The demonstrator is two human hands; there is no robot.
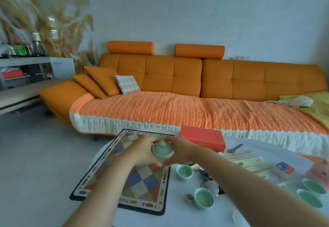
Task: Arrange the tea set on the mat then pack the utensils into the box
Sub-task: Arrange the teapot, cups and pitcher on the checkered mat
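Pale green glaze sits between your palms: your left hand [142, 153] and right hand [179, 153] each cup a side of the lidded teapot [162, 150], fingers curled round it. My guess is the double grasp is there to keep the loose lid level. The pot hangs over the upper middle of the mat [142, 184], and I judge you are placing it as the centrepiece. Below it the chequered field is bare, so you have room to lower. Mind the mat's right border: one cup [184, 172] stands just beside it, and a second cup [204, 198] sits nearer you. Past your right wrist lie the chopsticks [249, 162] and the red box [203, 137]. The mat's left corner seems to overhang the white table [187, 214], though the wide lens blurs that edge.
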